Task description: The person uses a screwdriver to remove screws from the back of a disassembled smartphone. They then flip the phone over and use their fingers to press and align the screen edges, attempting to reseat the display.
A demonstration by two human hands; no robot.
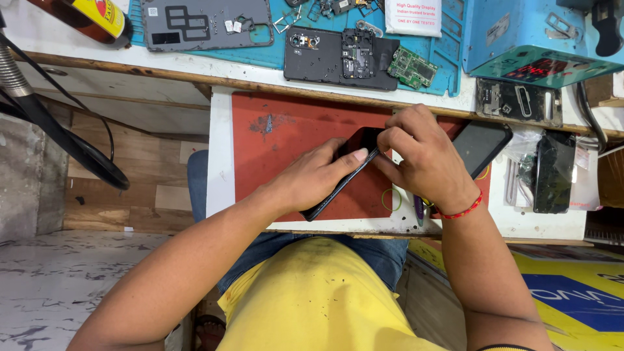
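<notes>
L hand: our left hand (316, 174) grips the black phone (340, 174) from the left, fingers wrapped round its body, thumb laid along the upper edge
R hand: our right hand (421, 156) is curled narrow, fingertips pinched on the phone's far end; red thread band (459, 212) at the wrist
Phone: held tilted on edge betw. both hands, above the red mat (286, 143); near end points down-left toward the mat's near edge
Mat: lies on a small white work shelf (220, 162), scuffed grey patch far-left
2nd phone: another dark handset (480, 147) lies flat just right of our R hand
Far bench: blue mat (448, 71) w/ an opened phone body (341, 58), a green circuit board (412, 67), a grey back cover (207, 23)
Right side: blue bench unit (539, 39) far right; black cracked panel (552, 170) nearer
Left: black cable (65, 143) loops down over the floor
</notes>
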